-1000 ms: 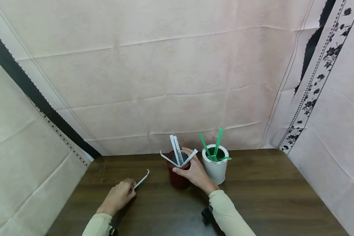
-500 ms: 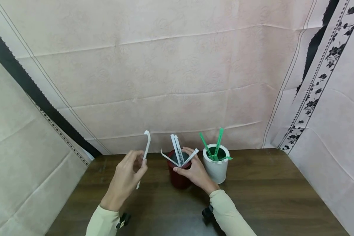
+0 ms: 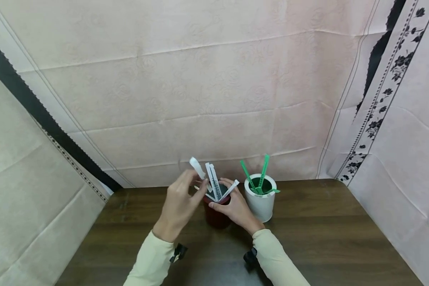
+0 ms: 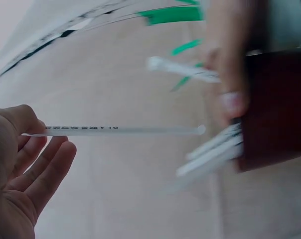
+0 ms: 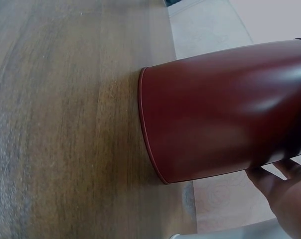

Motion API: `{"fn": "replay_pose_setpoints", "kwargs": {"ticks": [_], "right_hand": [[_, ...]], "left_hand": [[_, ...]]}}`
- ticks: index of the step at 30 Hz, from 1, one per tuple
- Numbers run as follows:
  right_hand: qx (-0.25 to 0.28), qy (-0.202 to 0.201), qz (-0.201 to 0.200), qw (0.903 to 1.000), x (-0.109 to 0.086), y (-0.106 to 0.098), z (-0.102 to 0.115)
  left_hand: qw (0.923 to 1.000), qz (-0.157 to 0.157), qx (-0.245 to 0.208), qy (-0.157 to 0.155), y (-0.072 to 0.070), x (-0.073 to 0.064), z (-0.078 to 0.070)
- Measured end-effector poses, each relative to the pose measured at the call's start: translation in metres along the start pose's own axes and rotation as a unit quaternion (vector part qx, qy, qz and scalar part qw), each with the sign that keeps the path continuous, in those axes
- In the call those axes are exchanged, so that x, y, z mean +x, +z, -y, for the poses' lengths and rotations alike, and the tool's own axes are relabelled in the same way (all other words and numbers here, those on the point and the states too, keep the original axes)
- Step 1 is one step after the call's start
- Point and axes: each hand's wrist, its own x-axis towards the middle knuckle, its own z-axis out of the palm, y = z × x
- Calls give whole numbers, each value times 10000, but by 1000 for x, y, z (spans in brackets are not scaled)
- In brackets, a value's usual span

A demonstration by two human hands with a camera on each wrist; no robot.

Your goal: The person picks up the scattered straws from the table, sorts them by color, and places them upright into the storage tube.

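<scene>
My left hand (image 3: 180,200) pinches a slim white stick with black print (image 4: 120,131) between thumb and finger; the other fingers are spread. In the head view this stick leans at the left side of a dark red cup (image 3: 216,218), its upper end above the hand. In the left wrist view its far end reaches toward the cup's mouth. Several similar white sticks (image 3: 214,180) stand in the cup, fanned outward. My right hand (image 3: 237,208) grips the cup near its rim, thumb in front and fingers behind. The right wrist view shows the cup's smooth red wall (image 5: 215,114).
Close to the right of the red cup stands a white cup (image 3: 261,208) holding several green sticks (image 3: 264,171). Both are near the back edge of a dark wooden table (image 3: 318,230). A pale cloth (image 3: 200,87) hangs behind it, with more cloth at both sides.
My left hand lifted the white stick from low over the table at the left, turned it upright and carried it right to the red cup. The right hand stayed on the cup.
</scene>
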Motion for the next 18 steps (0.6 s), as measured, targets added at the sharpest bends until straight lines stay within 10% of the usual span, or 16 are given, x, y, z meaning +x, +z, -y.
{"fn": "replay_pose_setpoints", "kwargs": {"ticks": [9, 18], "right_hand": [[-100, -125, -36, 9999, 0, -1, -2], [-72, -117, -62, 9999, 1, -1, -3]], "left_hand": [[9920, 786, 888, -442, 42, -35, 29], [9658, 1831, 1727, -618, 43, -52, 37]]}}
